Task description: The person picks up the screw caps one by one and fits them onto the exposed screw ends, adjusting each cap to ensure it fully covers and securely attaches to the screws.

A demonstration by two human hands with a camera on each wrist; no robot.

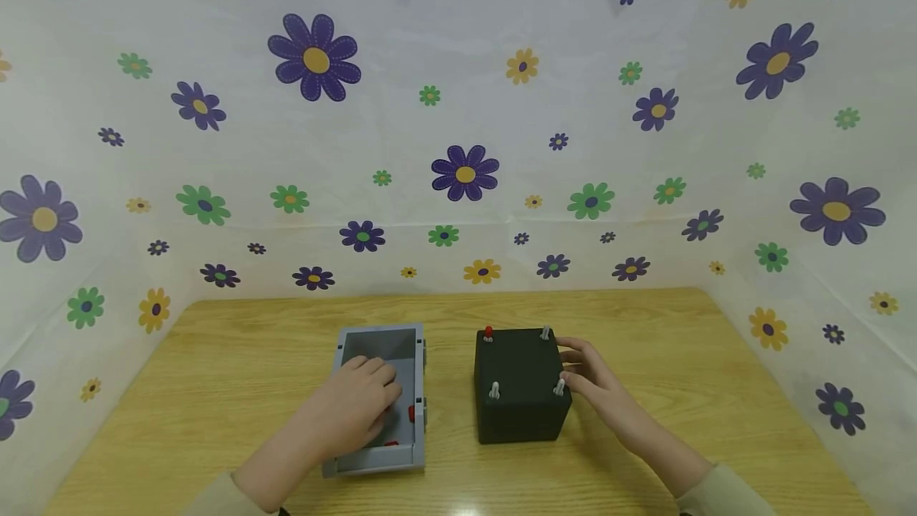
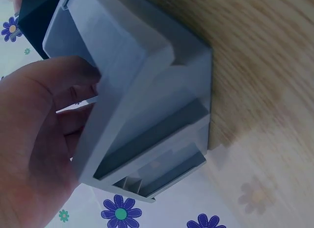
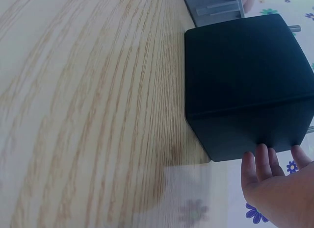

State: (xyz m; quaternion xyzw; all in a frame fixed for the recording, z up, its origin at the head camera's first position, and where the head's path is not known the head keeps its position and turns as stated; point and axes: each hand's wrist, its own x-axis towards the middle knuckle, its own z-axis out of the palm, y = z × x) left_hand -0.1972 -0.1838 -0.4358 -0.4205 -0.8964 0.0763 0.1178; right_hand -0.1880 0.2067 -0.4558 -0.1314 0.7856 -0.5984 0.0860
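Observation:
My left hand (image 1: 358,404) reaches down into a grey plastic bin (image 1: 376,460), its fingers bent inside. The fingertips are hidden, so I cannot tell whether they pinch anything. Small red pieces (image 1: 411,413) lie in the bin, at its right wall and near its front. To the right stands a black box (image 1: 519,369) with metal toggle-like posts on its top corners. A red cap (image 1: 489,331) covers the back-left post; the other three posts (image 1: 495,390) are bare silver. Against the box's right side rest the extended fingers of my right hand (image 1: 598,385).
Both containers stand on a wooden table (image 1: 236,373), with a strip of wood between them. A white flower-printed sheet (image 1: 401,142) hangs behind the table and along both sides. Slots and rails (image 2: 157,144) mark the bin's outer wall in the left wrist view.

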